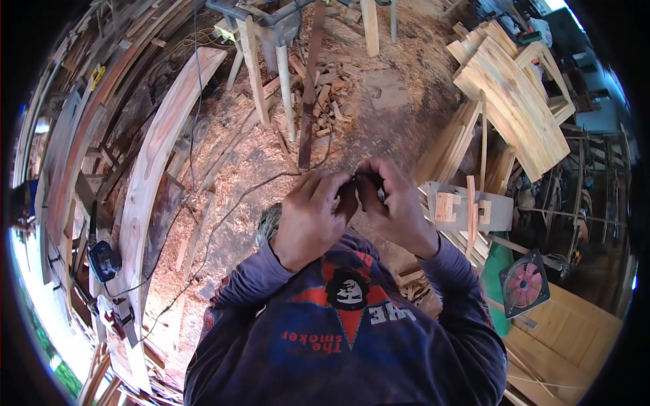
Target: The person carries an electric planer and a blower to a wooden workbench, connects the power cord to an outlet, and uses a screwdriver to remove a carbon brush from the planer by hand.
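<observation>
My left hand (pixel 315 213) and my right hand (pixel 394 203) are raised close together in front of my chest, over the dark printed shirt (pixel 352 352). The fingers of both are bent, with thumb and fingertips pinched, and the tips nearly meet. Something small and dark seems to sit between the fingertips, but it is too small to make out. Behind the hands, a thin dark cable (pixel 252 188) runs across the floor and passes near my left hand.
Sawdust covers the floor (pixel 237 145), with wood scraps (pixel 330 101) further ahead. A long plank (pixel 159 145) and a power tool (pixel 104 260) are at the left. Wide boards (pixel 518 108), a fan (pixel 525 283) and a wooden panel (pixel 569 338) are at the right.
</observation>
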### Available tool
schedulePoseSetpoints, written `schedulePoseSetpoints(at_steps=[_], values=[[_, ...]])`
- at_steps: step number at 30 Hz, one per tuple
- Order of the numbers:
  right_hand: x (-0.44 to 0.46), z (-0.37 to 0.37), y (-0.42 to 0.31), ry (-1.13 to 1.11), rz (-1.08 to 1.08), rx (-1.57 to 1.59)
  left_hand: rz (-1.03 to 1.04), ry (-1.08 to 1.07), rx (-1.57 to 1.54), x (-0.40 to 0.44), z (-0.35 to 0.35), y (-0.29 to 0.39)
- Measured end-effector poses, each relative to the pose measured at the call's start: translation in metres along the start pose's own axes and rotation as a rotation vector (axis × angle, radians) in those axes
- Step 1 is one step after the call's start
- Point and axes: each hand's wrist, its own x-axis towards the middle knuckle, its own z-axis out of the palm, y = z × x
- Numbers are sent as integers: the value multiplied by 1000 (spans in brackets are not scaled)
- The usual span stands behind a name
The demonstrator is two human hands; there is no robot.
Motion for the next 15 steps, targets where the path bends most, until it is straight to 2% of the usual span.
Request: schedulePoseSetpoints(at_steps=[4,6,7,9,10,12,13,15], values=[[-4,-13,-11,-95,143,68,-59,-50,-132,-1,-2,-4],[-4,-19,-17,-203,362,370,-259,-159,-395,1,-7,-3],[-4,-21,-17,-212,362,378,-268,-155,-387,1,-9,-4],[-1,-24,-14,-272,313,394,-584,-212,-868,3,-15,-7],[1,-23,-13,-294,311,402,-595,-192,-861,4,-18,-11],[5,-18,-10,-260,62,282,-606,-315,-947,5,-25,-21],[10,-14,-5,-280,56,291,-614,-293,-940,7,-28,-24],[17,-7,6,-265,-179,191,-657,-429,-1063,14,-35,-30]])
